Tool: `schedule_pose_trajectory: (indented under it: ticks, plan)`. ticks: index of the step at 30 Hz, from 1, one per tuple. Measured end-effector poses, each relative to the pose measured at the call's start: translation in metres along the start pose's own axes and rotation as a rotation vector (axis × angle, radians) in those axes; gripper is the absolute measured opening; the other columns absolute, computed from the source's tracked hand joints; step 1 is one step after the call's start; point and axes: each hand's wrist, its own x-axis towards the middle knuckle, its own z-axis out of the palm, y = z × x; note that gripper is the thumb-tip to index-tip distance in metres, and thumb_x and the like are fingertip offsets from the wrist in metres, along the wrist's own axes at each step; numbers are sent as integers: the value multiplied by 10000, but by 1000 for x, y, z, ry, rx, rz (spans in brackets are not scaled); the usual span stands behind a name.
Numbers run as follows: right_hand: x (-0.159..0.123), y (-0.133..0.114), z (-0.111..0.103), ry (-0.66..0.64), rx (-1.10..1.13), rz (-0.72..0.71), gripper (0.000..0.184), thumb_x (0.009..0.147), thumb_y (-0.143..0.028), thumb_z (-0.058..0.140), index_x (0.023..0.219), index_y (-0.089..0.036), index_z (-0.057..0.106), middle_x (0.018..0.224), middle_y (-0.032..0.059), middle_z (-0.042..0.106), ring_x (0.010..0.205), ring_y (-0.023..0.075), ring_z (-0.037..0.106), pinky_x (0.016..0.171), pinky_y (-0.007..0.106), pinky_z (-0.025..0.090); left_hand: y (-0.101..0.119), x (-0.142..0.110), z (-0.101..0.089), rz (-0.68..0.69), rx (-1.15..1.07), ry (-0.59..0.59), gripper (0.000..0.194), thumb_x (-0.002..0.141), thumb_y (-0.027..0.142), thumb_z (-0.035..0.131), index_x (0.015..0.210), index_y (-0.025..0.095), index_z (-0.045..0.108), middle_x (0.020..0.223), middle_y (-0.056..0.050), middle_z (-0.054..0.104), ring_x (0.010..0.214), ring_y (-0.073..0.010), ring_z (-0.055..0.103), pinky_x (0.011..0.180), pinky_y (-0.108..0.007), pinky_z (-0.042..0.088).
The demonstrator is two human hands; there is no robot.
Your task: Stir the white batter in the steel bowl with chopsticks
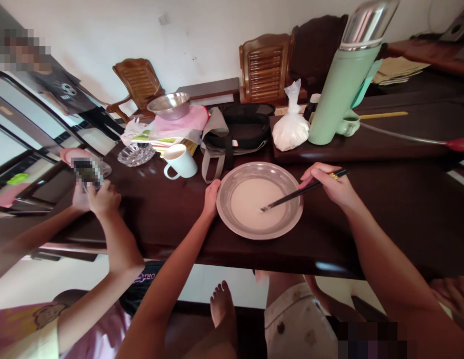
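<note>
Your left hand [211, 198] holds the left rim of the wide bowl [260, 234], its fingertips hidden beneath it; your right hand [331, 183] grips dark chopsticks [292, 197] near their gold-marked upper end. They slant over the bowl's right rim, and their tips dip into the pale liquid [250, 197]. How far down they reach is hard to tell, since the liquid is cloudy.

Your bowl rests on the dark bench [396, 214], just inside its front edge. Behind it stand a white mug [185, 162] and a dark bag [247, 132], whose open inside is too black to make out. Just beyond, on a raised ledge [310, 154], a tied plastic bag of white stuff [291, 134] sits beside a tall green flask [333, 94]; the flask's metal cap meets the top of your view and its body partly hides a small cup [350, 124]. You have a broad stretch of bench top to your right, but on your left a neighbour's forearms lean over the edge, both hands [105, 202] around a phone [88, 172] with a blurred screen.

Below the bench, purple letters on black cloth [142, 281] seem to read "ORI"; the white-and-red label on the dark bag is too small for you to read.
</note>
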Motion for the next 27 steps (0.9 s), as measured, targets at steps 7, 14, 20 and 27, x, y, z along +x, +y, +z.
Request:
schedule_pose_trajectory:
  ticks: [7, 14, 20, 27]
  plan:
    - [1, -1, 2, -55, -216, -48, 262, 920, -408, 572, 835, -250, 762, 866, 29, 757, 860, 197, 702, 802, 310, 527, 8, -4, 3, 10, 24, 8, 371, 858, 180, 488, 503, 186, 381, 544, 46, 351, 550, -96, 298, 539, -206, 320]
    - [0, -4, 2, -126, -143, -22, 293, 915, -436, 567, 815, -235, 755, 802, 35, 747, 773, 192, 702, 733, 311, 535, 8, -4, 4, -1, 19, 20, 383, 868, 175, 497, 501, 184, 388, 553, 42, 361, 552, -98, 307, 534, -208, 317]
    - [1, -1, -1, 59, -88, -39, 300, 904, -453, 579, 777, -227, 729, 717, 26, 720, 708, 186, 691, 718, 316, 534, 6, -3, 3, 7, 17, 15, 370, 864, 192, 503, 512, 184, 389, 553, 45, 361, 552, -97, 305, 538, -207, 324]
    - [1, -5, 4, -107, -269, -74, 300, 917, -440, 558, 810, -249, 762, 875, 37, 748, 854, 202, 685, 797, 324, 520, 8, -4, 3, 43, 47, -9, 382, 862, 183, 481, 499, 190, 361, 539, 42, 337, 556, -103, 291, 541, -210, 325]
